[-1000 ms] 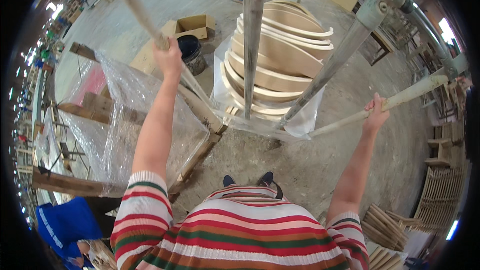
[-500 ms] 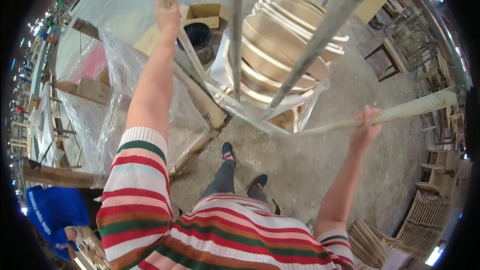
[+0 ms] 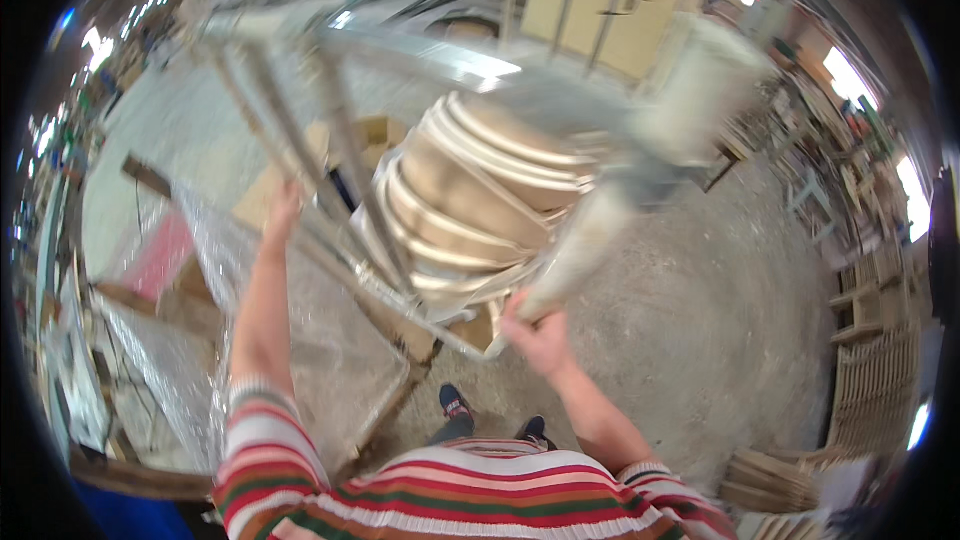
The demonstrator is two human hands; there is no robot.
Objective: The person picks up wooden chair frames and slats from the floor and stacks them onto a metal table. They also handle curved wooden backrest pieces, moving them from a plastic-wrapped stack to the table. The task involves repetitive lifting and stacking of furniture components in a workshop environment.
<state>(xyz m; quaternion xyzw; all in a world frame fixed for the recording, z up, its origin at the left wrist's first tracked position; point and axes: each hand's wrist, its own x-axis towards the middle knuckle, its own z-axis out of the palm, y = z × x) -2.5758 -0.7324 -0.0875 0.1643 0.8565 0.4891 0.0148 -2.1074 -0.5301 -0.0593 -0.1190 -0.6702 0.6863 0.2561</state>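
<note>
A tall frame of pale, worn metal tubes [image 3: 585, 250] stands before me, its upper bars blurred by motion. My left hand [image 3: 285, 208] is closed round one of its slanting tubes on the left. My right hand [image 3: 538, 335] grips the thick right-hand tube, low down beside the frame's bottom corner. Behind and between the tubes sits a stack of curved, bent wooden panels [image 3: 465, 190] with pale edges. Whether the stack rests on the frame itself is hard to make out.
To the left, clear plastic film [image 3: 215, 270] wraps a low load with a pink patch. A cardboard box [image 3: 380, 135] stands beyond the frame. Slatted wooden pieces [image 3: 875, 380] are piled at the right, and wooden bundles [image 3: 770, 480] lie at the lower right. Cream cabinets [image 3: 585, 15] stand at the back.
My right hand has come inward to the left with its tube, and the frame has turned. My left hand now appears lower and further left. The view has tilted up, showing the frame's top bars.
</note>
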